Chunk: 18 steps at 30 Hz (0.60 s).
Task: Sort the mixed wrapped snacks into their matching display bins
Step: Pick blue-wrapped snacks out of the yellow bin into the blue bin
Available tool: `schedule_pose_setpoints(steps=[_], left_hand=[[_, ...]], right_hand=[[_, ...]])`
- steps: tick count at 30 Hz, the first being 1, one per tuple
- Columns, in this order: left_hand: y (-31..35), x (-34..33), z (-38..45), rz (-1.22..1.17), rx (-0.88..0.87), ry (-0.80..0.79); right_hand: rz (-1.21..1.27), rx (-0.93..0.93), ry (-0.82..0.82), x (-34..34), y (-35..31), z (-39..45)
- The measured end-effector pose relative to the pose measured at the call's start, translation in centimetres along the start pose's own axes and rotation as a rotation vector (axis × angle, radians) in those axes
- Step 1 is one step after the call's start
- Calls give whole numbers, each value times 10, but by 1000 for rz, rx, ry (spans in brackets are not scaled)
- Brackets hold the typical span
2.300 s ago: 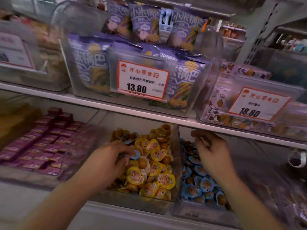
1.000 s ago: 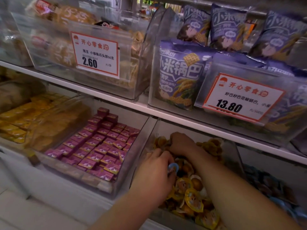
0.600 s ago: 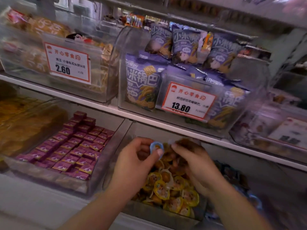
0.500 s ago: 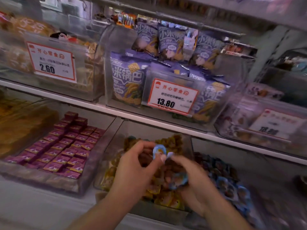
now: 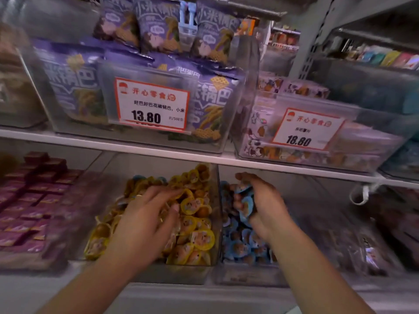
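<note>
We see the left hand (image 5: 145,219) lying palm-down on the yellow-wrapped snacks (image 5: 195,230) in the middle clear bin (image 5: 215,223) of the lower shelf, fingers spread and loosely extended, grasping nothing we can make out. The right hand (image 5: 263,207) hovers over the neighbouring bin (image 5: 247,276) to the right, fingers curled round a few blue-wrapped snacks (image 5: 246,201); more blue-wrapped pieces (image 5: 238,245) fill that bin below it. At the shelf's left end, purple packets (image 5: 29,200) lie in rows. On the upper shelf (image 5: 113,143), purple bags (image 5: 70,85) stand in a bin behind a 13.80 price card (image 5: 152,104); an 18.80 price card (image 5: 307,130) marks the bin to its right.
</note>
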<state>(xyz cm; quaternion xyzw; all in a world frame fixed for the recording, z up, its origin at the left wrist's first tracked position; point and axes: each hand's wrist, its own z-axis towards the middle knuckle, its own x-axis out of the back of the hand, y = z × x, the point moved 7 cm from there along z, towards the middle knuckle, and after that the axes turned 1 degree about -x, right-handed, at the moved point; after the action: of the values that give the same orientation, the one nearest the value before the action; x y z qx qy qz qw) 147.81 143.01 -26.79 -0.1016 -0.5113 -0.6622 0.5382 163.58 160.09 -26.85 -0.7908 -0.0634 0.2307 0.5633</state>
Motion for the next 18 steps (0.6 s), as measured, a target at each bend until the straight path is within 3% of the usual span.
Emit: schedule_pose_setpoints(steps=[2,6,8,11,14,18], left_hand=[[-13,2,3,90,46,-48],[-38,9,5,168,139,-95],[-46,16,6,113,153,-51],[-44,36,4,-45,144,71],[-34,70,-2,4,41,210],[-49,100,-15,204,8,244]], right_hand=[[13,-27,52,16,5,18],[-220,-100,9,30,19,40],[-385,21,98,36,9,45],[-616,397,168,20,-19,28],[-666,648,-67,-26,-17,-10],[-951,689,-351,-94,14,-31]])
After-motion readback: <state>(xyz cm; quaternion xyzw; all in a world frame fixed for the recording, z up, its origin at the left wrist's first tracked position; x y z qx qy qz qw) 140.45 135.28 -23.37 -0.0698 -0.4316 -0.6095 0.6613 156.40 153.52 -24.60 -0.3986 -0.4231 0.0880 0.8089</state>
